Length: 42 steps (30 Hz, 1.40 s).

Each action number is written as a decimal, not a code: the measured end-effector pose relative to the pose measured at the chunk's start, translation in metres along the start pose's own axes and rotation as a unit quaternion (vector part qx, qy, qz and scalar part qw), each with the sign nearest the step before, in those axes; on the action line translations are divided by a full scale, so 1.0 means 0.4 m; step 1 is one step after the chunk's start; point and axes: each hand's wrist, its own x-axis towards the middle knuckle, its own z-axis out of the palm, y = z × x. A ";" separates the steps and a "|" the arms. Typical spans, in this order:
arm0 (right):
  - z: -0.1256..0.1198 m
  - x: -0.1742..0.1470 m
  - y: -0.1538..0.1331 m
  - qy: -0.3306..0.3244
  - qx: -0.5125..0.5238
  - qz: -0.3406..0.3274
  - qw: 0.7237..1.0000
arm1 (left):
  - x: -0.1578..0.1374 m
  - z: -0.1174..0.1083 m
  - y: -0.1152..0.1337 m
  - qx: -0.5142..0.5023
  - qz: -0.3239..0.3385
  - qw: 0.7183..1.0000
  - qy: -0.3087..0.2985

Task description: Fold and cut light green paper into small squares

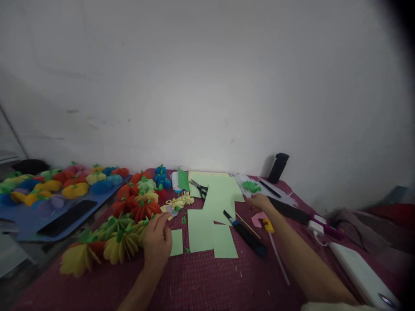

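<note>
My left hand point(157, 239) is beside a yellow-green folded paper pumpkin point(121, 247), its fingers stretched forward and the thumb apart. Just past its fingertips lie pale scraps point(171, 210) and a heap of cream paper curls point(181, 200). My right hand point(261, 202) reaches over the right side of the table, by a pile of small green cut-outs point(251, 186). Its fingers are bent and blurred, so a grip is not clear. Between the hands, light green paper sheets point(201, 231) overlap. A black-handled utility knife point(248, 237) and a thin stick point(248, 225) lie right of them.
Scissors point(199, 188) rest at the back of the sheets. Several red and orange paper pumpkins point(142, 209) crowd the left; more cover a blue tray point(74, 222). At right are a yellow-handled tool point(268, 225), a black bottle point(279, 167), a power strip point(319, 224) and a white box point(359, 272).
</note>
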 end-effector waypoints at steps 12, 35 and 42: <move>0.088 -0.451 -0.246 -0.053 0.052 -0.317 0.945 | -0.044 -0.003 0.036 0.088 0.120 0.953 -0.265; 0.225 -0.448 -0.332 -0.054 -0.003 -0.339 0.939 | -0.121 -0.067 0.025 0.042 0.107 0.892 -0.438; 0.187 -0.281 -0.388 -0.022 0.062 -0.244 0.967 | -0.111 -0.079 0.035 0.038 0.095 0.891 -0.443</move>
